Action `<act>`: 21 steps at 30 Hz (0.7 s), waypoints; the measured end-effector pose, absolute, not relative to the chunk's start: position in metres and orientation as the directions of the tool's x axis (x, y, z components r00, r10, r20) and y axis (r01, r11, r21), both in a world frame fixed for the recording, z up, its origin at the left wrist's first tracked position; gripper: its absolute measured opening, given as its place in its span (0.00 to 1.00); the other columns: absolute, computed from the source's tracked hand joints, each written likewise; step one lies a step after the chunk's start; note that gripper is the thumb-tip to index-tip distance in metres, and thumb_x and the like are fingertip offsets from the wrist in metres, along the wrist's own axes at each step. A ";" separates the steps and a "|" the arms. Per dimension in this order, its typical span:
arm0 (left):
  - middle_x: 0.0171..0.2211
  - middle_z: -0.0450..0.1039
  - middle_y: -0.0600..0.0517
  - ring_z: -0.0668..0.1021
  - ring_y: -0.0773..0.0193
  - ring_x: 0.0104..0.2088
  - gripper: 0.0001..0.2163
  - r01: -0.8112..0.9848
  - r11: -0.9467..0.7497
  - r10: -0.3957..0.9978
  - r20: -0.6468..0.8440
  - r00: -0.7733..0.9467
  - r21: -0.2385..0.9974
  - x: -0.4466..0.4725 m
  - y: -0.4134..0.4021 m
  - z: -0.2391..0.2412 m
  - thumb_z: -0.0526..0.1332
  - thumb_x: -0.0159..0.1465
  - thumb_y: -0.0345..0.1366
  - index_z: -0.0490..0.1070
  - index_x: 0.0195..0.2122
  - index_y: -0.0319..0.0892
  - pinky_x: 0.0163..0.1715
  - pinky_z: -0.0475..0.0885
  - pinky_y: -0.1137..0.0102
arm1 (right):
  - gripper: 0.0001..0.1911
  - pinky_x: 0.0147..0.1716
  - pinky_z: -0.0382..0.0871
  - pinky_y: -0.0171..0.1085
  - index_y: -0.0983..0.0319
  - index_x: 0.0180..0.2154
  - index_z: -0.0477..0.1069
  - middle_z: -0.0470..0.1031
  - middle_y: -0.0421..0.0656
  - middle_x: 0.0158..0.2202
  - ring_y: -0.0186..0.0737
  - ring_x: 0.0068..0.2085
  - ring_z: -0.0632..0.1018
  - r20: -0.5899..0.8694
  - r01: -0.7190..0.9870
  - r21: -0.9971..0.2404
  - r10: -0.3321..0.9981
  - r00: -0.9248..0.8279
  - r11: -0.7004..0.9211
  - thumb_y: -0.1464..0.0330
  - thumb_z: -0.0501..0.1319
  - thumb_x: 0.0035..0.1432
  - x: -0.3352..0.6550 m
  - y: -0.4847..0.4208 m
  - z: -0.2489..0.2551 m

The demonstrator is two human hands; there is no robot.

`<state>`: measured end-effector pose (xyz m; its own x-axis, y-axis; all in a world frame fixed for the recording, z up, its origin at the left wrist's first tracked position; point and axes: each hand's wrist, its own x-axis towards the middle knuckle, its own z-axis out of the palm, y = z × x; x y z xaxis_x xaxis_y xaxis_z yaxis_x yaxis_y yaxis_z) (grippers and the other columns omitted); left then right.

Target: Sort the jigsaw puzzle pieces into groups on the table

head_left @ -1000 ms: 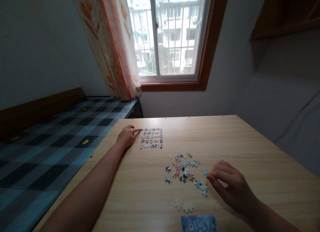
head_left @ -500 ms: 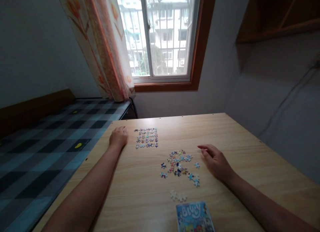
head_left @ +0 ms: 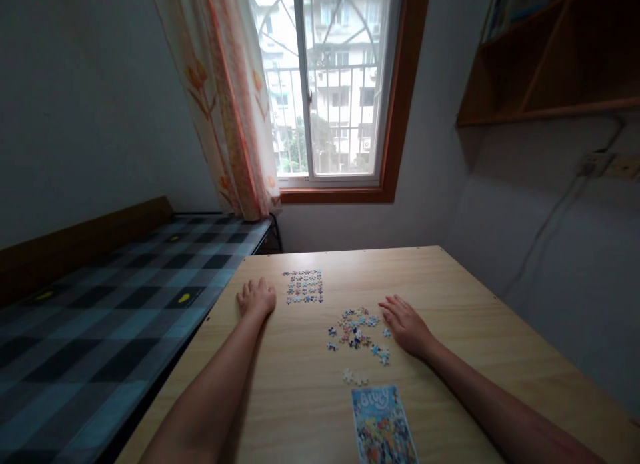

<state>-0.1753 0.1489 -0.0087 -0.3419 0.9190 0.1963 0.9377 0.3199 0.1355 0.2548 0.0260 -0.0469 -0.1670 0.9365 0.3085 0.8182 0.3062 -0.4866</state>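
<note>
My left hand (head_left: 257,297) lies palm down on the wooden table, fingers spread, just left of a block of jigsaw pieces (head_left: 305,287) laid out in rows. On the right, my right hand (head_left: 406,323) rests flat with its fingers stretched out and nothing in them. A loose pile of jigsaw pieces (head_left: 356,329) lies left of that hand, and a single light blue piece (head_left: 387,333) is close beside it. Nearer to me are a few pale pieces (head_left: 354,377), apparently face down. Below them lies a blue "Bluey" picture box (head_left: 384,425).
The wooden table (head_left: 290,384) reaches towards a window (head_left: 345,117) with a flowered curtain (head_left: 235,117). A bed with a checked cover (head_left: 150,304) runs along the left side. A wooden shelf (head_left: 540,111) hangs on the right wall, above a socket and cable.
The view has tilted up a little. My left hand has spread its fingers, and my right hand has turned palm down and flattened, closer to the loose pieces.
</note>
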 end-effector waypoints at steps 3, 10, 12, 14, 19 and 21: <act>0.69 0.57 0.36 0.59 0.44 0.69 0.29 0.941 0.314 0.930 0.160 -0.332 0.127 -0.171 0.136 -0.010 0.44 0.69 0.47 0.62 0.67 0.40 0.64 0.54 0.47 | 0.25 0.67 0.51 0.56 0.61 0.58 0.73 0.66 0.53 0.65 0.54 0.69 0.61 0.269 0.827 -0.475 0.944 -0.190 0.302 0.57 0.49 0.70 0.255 0.026 -0.047; 0.70 0.55 0.36 0.58 0.43 0.69 0.30 0.952 0.284 0.944 0.142 -0.299 0.116 -0.161 0.115 -0.013 0.44 0.69 0.49 0.60 0.69 0.40 0.65 0.52 0.45 | 0.25 0.68 0.50 0.57 0.58 0.61 0.71 0.63 0.50 0.67 0.53 0.70 0.58 0.244 0.749 -0.550 0.929 -0.278 0.368 0.57 0.50 0.69 0.260 0.048 -0.043; 0.70 0.55 0.36 0.58 0.43 0.69 0.30 0.953 0.282 0.945 0.141 -0.296 0.109 -0.159 0.112 -0.012 0.44 0.69 0.49 0.60 0.68 0.41 0.65 0.52 0.46 | 0.25 0.67 0.51 0.57 0.60 0.59 0.73 0.64 0.52 0.67 0.54 0.70 0.58 0.260 0.713 -0.585 0.922 -0.286 0.386 0.57 0.51 0.68 0.259 0.063 -0.040; 0.70 0.55 0.37 0.58 0.44 0.69 0.30 0.951 0.292 0.943 0.131 -0.305 0.105 -0.158 0.111 -0.011 0.43 0.69 0.49 0.61 0.68 0.41 0.65 0.52 0.46 | 0.25 0.67 0.52 0.57 0.61 0.56 0.76 0.67 0.53 0.65 0.55 0.69 0.60 0.266 0.683 -0.617 0.921 -0.286 0.390 0.57 0.51 0.68 0.256 0.079 -0.036; 0.70 0.56 0.38 0.59 0.44 0.69 0.30 0.946 0.305 0.941 0.121 -0.317 0.112 -0.159 0.111 -0.010 0.45 0.69 0.50 0.62 0.67 0.42 0.65 0.53 0.46 | 0.27 0.66 0.54 0.56 0.59 0.45 0.82 0.71 0.52 0.62 0.53 0.67 0.64 0.272 0.644 -0.637 0.906 -0.326 0.423 0.53 0.48 0.69 0.248 0.104 -0.032; 0.69 0.57 0.38 0.60 0.44 0.68 0.29 0.948 0.299 0.939 0.143 -0.312 0.108 -0.160 0.111 -0.012 0.46 0.69 0.49 0.64 0.66 0.43 0.64 0.54 0.46 | 0.29 0.66 0.56 0.55 0.59 0.43 0.83 0.72 0.51 0.61 0.53 0.67 0.64 0.269 0.629 -0.645 0.900 -0.344 0.433 0.51 0.48 0.69 0.248 0.104 -0.032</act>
<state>-0.1597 0.1113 -0.0118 -0.3122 0.9391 0.1435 0.9482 0.2987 0.1076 0.2477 0.1044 -0.0322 -0.3436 0.8999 0.2687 0.6292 0.4329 -0.6455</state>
